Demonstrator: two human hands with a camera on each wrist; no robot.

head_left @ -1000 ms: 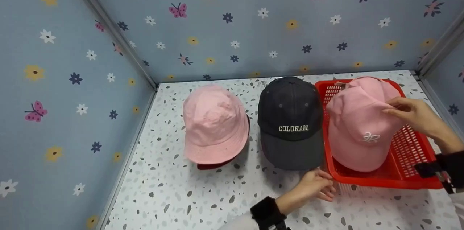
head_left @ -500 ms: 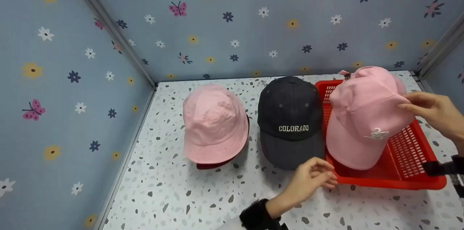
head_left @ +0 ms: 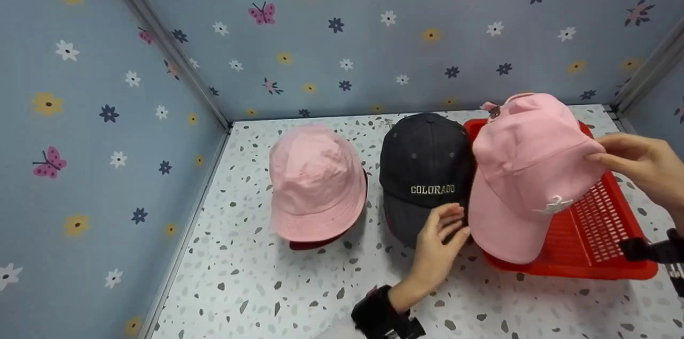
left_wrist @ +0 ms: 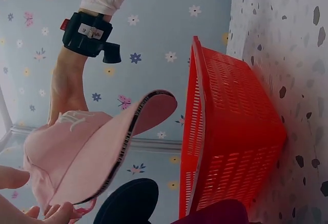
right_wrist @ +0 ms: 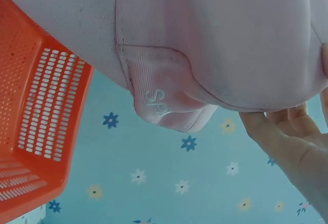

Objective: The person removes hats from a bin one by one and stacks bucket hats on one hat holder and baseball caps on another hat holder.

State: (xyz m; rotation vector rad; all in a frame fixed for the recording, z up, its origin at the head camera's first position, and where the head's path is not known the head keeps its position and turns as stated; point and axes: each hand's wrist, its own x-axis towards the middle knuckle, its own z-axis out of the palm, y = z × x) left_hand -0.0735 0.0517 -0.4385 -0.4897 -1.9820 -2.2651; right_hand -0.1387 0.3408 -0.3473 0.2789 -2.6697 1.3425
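My right hand [head_left: 644, 165] pinches the crown of a pink baseball cap [head_left: 534, 162] with a white emblem, held tilted above the red basket [head_left: 593, 269]. The right wrist view shows the fingers [right_wrist: 287, 137] at the cloth's edge and small raised lettering on the cap. My left hand [head_left: 435, 251] is over the brim of a dark cap [head_left: 427, 154] lettered COLORADO, thumb and fingers apart. In the left wrist view its fingertips [left_wrist: 61, 214] are close to the pink cap; whether they touch it cannot be told.
A pink bucket hat [head_left: 315, 184] lies to the left on the speckled table [head_left: 240, 285], over something dark red. The dark cap sits between it and the basket, with more dark red showing under its brim. Flowered walls [head_left: 347, 34] stand behind and at the sides.
The pink cap has risen out of the basket in my right hand, tilted, and shifted slightly left. My left hand has moved up and left from the basket's corner to the dark cap's brim.
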